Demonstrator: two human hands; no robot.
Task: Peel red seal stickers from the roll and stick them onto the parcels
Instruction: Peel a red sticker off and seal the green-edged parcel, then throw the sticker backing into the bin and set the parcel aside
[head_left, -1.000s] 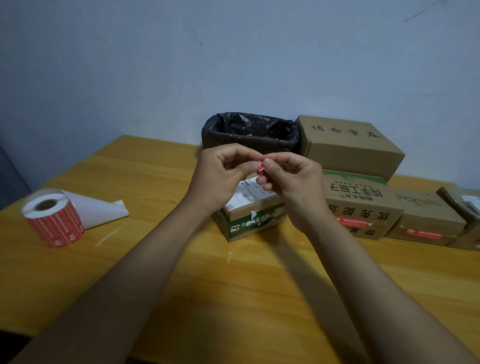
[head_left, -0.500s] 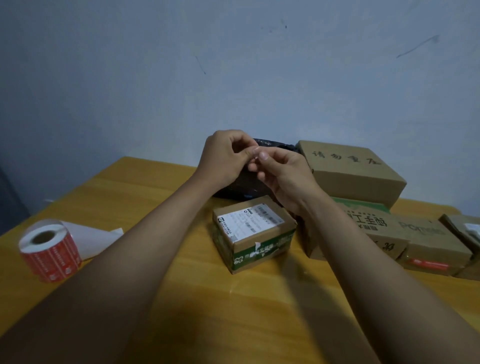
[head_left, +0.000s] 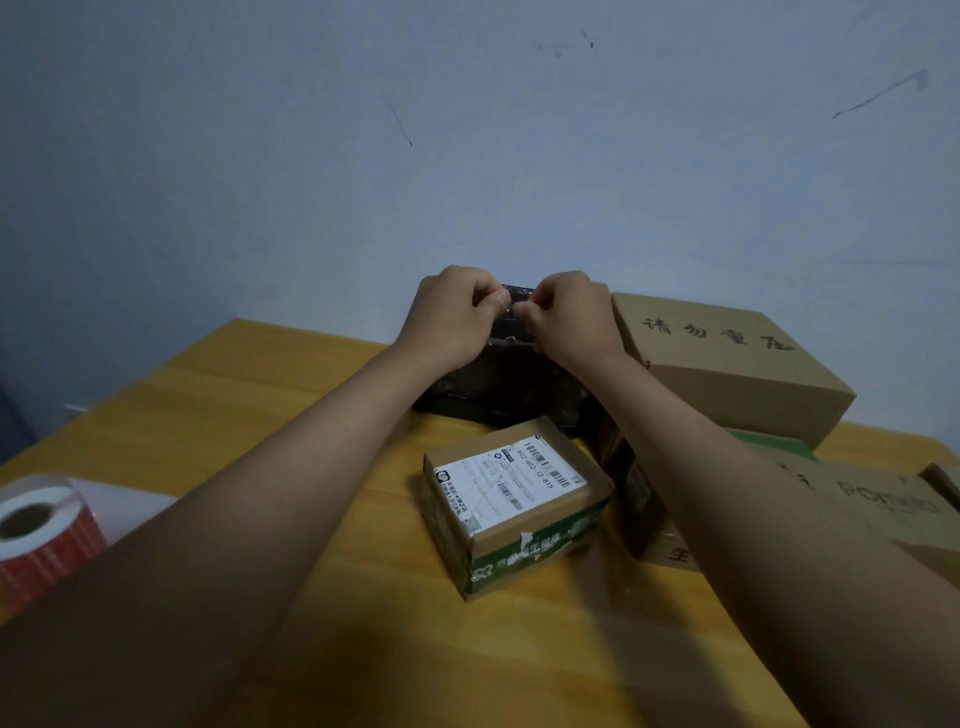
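Sticker roll (head_left: 44, 535) cut off, left hand (head_left: 454, 317), right hand (head_left: 569, 317) curled, pinch unclear

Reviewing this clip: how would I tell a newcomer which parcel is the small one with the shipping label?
Start at the yellow wooden table and find the black-lined bin against the wall, below the person's hands. The small parcel sits alone just in front of that bin, between the forearms. Unlike the larger brown boxes to its right, it carries a white barcode label on top and a green printed band along its sides.
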